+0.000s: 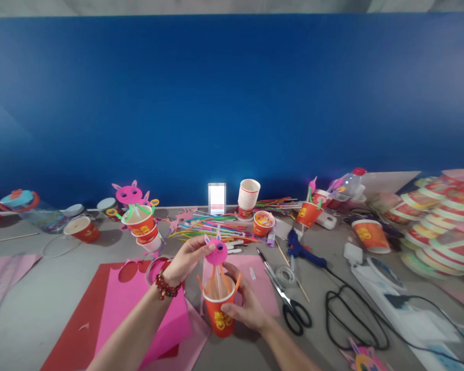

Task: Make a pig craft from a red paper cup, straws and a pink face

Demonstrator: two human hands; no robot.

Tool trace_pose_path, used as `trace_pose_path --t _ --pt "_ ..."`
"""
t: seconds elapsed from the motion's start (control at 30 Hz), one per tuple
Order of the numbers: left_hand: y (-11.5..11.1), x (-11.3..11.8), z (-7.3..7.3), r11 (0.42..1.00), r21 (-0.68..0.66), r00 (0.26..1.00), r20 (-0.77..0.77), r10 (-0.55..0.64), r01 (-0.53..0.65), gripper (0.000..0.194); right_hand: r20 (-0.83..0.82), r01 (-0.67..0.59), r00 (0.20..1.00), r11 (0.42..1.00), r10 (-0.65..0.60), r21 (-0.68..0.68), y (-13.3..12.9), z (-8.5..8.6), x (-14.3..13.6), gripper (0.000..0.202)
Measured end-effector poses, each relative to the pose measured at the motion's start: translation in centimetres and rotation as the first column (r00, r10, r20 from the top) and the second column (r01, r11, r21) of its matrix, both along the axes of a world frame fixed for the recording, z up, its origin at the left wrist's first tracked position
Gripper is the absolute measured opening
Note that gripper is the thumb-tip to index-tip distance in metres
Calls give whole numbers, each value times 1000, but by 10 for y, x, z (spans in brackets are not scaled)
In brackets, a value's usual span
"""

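My left hand pinches the edge of a pink paper animal head with ears and dark eyes. Below the head, orange pipe cleaners and a clear straw-like stem run down into a red paper cup with yellow lettering. Around the cup's right side is my right hand, its thumb pressed on the front. A bent orange pipe cleaner sticks out over each side of the rim. Pink paper lies behind the cup, and magenta sheets lie under my left forearm.
Scissors, a blue glue gun with a looping black cord and a power strip lie to the right. Pipe cleaners spread at the back beside stacked cups. A finished-looking cup figure stands back left.
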State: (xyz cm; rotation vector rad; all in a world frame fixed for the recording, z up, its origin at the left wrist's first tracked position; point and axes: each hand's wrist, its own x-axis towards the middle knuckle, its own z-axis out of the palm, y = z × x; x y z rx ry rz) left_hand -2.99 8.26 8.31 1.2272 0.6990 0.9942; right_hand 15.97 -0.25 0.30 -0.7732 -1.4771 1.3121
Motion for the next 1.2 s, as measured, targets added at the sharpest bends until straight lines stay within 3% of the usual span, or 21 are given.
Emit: trace_pose_path --t 0.53,0.8,1.2 --pt "8 -14 -2 986 97 982 -145 -123 138 24 1 -21 1000 1000 21 -3 0 0 1 86" --pt "10 -12 -4 979 118 982 -115 -151 165 27 -82 -76 994 997 77 10 -1 6 0 82" --pt "10 -10 -8 980 77 982 -55 -181 185 28 -10 -36 999 999 36 3 -1 1 1 86"
